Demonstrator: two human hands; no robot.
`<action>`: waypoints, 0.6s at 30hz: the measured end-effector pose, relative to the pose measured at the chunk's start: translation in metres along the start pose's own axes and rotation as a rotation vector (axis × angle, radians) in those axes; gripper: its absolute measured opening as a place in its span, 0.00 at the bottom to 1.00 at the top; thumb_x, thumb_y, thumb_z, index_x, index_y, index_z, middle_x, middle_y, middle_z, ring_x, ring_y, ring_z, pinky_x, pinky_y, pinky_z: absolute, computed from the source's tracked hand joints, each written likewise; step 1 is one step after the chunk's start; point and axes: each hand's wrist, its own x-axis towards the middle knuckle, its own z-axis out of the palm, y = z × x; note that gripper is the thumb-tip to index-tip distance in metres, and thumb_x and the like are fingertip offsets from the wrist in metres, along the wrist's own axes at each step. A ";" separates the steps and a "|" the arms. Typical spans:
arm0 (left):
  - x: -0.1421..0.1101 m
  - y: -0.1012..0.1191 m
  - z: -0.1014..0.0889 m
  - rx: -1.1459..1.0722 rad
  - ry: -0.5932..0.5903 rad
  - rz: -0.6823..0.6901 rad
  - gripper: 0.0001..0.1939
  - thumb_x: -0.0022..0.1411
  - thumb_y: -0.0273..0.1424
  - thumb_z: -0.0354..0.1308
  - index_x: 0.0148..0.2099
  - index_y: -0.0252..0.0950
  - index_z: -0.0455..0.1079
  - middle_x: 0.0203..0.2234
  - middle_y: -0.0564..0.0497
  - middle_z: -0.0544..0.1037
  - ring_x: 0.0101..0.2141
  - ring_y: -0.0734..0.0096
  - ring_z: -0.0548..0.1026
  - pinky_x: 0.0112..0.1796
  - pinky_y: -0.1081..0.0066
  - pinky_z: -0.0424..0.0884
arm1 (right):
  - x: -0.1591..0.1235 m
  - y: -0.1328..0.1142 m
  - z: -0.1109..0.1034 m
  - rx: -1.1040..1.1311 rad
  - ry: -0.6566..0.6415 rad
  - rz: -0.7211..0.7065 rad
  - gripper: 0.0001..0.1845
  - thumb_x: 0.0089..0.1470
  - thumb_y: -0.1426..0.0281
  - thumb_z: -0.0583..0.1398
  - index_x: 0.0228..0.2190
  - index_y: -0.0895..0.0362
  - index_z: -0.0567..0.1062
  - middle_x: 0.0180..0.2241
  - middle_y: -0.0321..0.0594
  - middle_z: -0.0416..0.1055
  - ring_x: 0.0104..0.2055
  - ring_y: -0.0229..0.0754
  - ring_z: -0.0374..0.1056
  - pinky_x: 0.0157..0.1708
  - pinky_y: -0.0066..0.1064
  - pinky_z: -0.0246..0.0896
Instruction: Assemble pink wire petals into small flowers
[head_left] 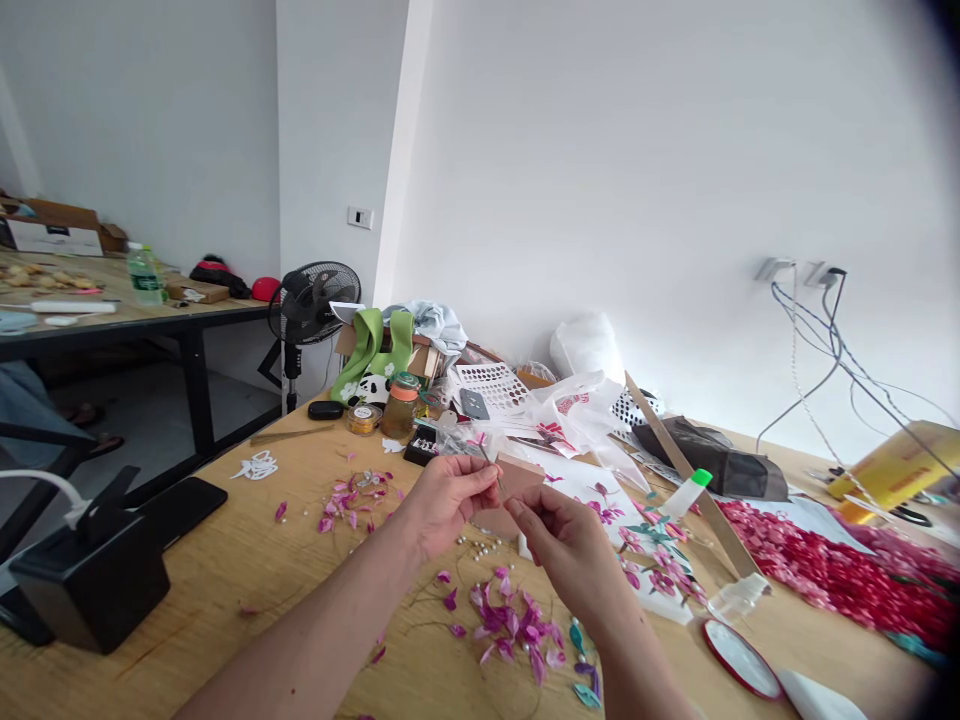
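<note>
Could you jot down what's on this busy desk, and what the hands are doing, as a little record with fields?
Left hand: pinching a thin piece, too small to identify
Right hand: fingertips together beside the left; anything held is unclear
Nearest the person: loose purple-pink petals
Just beyond the hands: small white beads
Right side: green-capped bottle, red and pink pile
Behind the table: black fan

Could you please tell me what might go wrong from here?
The thin piece in the left hand could slip, and might be hard to spot among the loose pink petals.

Lowering the right hand could scatter the small pearl-like beads lying loose just below.

If the black fan is running and turned this way, its draught might shift the petals.
</note>
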 end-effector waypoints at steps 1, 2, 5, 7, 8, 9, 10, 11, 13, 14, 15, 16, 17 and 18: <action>0.000 0.000 0.000 0.003 0.003 0.003 0.12 0.42 0.31 0.70 0.27 0.28 0.73 0.20 0.53 0.70 0.23 0.79 0.67 0.31 0.74 0.65 | 0.000 -0.001 0.000 0.000 0.001 0.002 0.16 0.53 0.58 0.56 0.28 0.59 0.72 0.17 0.32 0.60 0.19 0.33 0.53 0.19 0.25 0.49; 0.000 0.000 0.000 0.007 0.006 0.005 0.12 0.42 0.30 0.70 0.27 0.28 0.73 0.20 0.53 0.70 0.23 0.79 0.67 0.31 0.74 0.65 | -0.001 -0.001 0.000 -0.003 0.000 0.001 0.16 0.53 0.58 0.56 0.27 0.59 0.72 0.17 0.31 0.59 0.19 0.33 0.54 0.19 0.25 0.49; 0.000 0.001 0.001 0.020 0.020 0.006 0.12 0.42 0.30 0.70 0.27 0.28 0.73 0.19 0.53 0.70 0.22 0.79 0.67 0.31 0.74 0.65 | -0.001 -0.003 -0.001 -0.013 0.003 -0.008 0.16 0.53 0.59 0.57 0.27 0.59 0.73 0.17 0.31 0.59 0.19 0.33 0.53 0.18 0.25 0.47; -0.001 0.001 0.001 0.038 0.029 0.012 0.13 0.41 0.31 0.70 0.27 0.28 0.73 0.19 0.53 0.70 0.22 0.79 0.67 0.31 0.73 0.64 | -0.001 -0.003 -0.001 -0.010 0.003 -0.010 0.16 0.53 0.59 0.57 0.27 0.59 0.73 0.16 0.32 0.59 0.19 0.33 0.52 0.17 0.25 0.46; -0.001 0.001 0.002 0.046 0.030 0.016 0.13 0.41 0.31 0.70 0.27 0.28 0.73 0.19 0.53 0.70 0.22 0.79 0.67 0.30 0.74 0.64 | -0.002 -0.004 -0.001 -0.007 0.003 -0.010 0.16 0.53 0.59 0.57 0.27 0.59 0.73 0.16 0.32 0.59 0.19 0.33 0.52 0.17 0.25 0.47; -0.001 0.001 0.002 0.052 0.030 0.019 0.13 0.42 0.31 0.70 0.26 0.28 0.73 0.19 0.53 0.70 0.22 0.79 0.67 0.30 0.74 0.64 | -0.002 -0.004 -0.001 -0.005 0.003 -0.008 0.15 0.53 0.59 0.57 0.27 0.59 0.73 0.16 0.32 0.59 0.19 0.33 0.53 0.18 0.25 0.47; -0.001 0.001 0.002 0.055 0.032 0.021 0.13 0.42 0.31 0.70 0.26 0.28 0.73 0.19 0.53 0.70 0.22 0.79 0.67 0.30 0.74 0.64 | -0.002 -0.004 -0.001 -0.004 0.003 -0.007 0.15 0.53 0.59 0.57 0.27 0.59 0.73 0.17 0.32 0.60 0.19 0.33 0.53 0.18 0.25 0.48; -0.001 0.001 0.002 0.053 0.034 0.022 0.13 0.42 0.31 0.70 0.26 0.28 0.73 0.19 0.53 0.70 0.22 0.79 0.67 0.30 0.74 0.64 | -0.002 -0.004 -0.001 -0.005 0.003 -0.004 0.15 0.53 0.59 0.57 0.27 0.59 0.73 0.17 0.32 0.60 0.19 0.33 0.54 0.18 0.25 0.48; 0.000 0.000 0.002 0.040 0.034 0.018 0.12 0.41 0.31 0.70 0.26 0.28 0.73 0.19 0.53 0.70 0.22 0.79 0.67 0.30 0.74 0.64 | -0.001 -0.003 -0.001 -0.009 0.003 0.005 0.15 0.53 0.59 0.56 0.27 0.59 0.73 0.17 0.31 0.60 0.19 0.33 0.54 0.18 0.25 0.49; 0.000 0.000 0.001 0.032 0.030 0.013 0.12 0.41 0.31 0.70 0.27 0.28 0.73 0.19 0.53 0.70 0.22 0.79 0.67 0.30 0.74 0.64 | -0.001 -0.002 0.000 -0.011 0.004 0.009 0.15 0.52 0.58 0.56 0.27 0.58 0.72 0.16 0.31 0.60 0.19 0.33 0.54 0.18 0.25 0.48; 0.000 0.000 0.001 0.024 0.025 0.007 0.12 0.42 0.31 0.70 0.27 0.28 0.73 0.19 0.53 0.70 0.22 0.79 0.67 0.30 0.74 0.64 | -0.001 -0.001 0.000 -0.013 0.005 0.011 0.16 0.52 0.58 0.56 0.27 0.58 0.72 0.16 0.31 0.59 0.19 0.33 0.53 0.18 0.25 0.48; 0.000 0.000 0.001 0.016 0.018 0.000 0.12 0.42 0.31 0.70 0.27 0.28 0.73 0.19 0.53 0.70 0.22 0.79 0.67 0.30 0.74 0.65 | 0.000 0.000 0.000 -0.015 0.005 0.012 0.16 0.52 0.58 0.56 0.27 0.58 0.72 0.16 0.31 0.59 0.19 0.33 0.53 0.18 0.25 0.47; 0.000 0.001 0.001 0.010 0.013 -0.006 0.12 0.42 0.30 0.70 0.27 0.28 0.73 0.19 0.53 0.70 0.22 0.79 0.67 0.30 0.74 0.65 | 0.000 0.000 0.000 -0.016 0.006 0.010 0.16 0.52 0.58 0.56 0.27 0.58 0.72 0.16 0.31 0.58 0.19 0.33 0.52 0.18 0.25 0.47; 0.000 0.001 0.000 0.004 0.011 -0.012 0.12 0.42 0.30 0.70 0.27 0.28 0.73 0.19 0.53 0.70 0.22 0.79 0.67 0.30 0.74 0.65 | 0.000 0.000 0.000 -0.016 0.009 0.009 0.16 0.52 0.58 0.56 0.27 0.58 0.72 0.17 0.31 0.58 0.19 0.33 0.52 0.18 0.25 0.46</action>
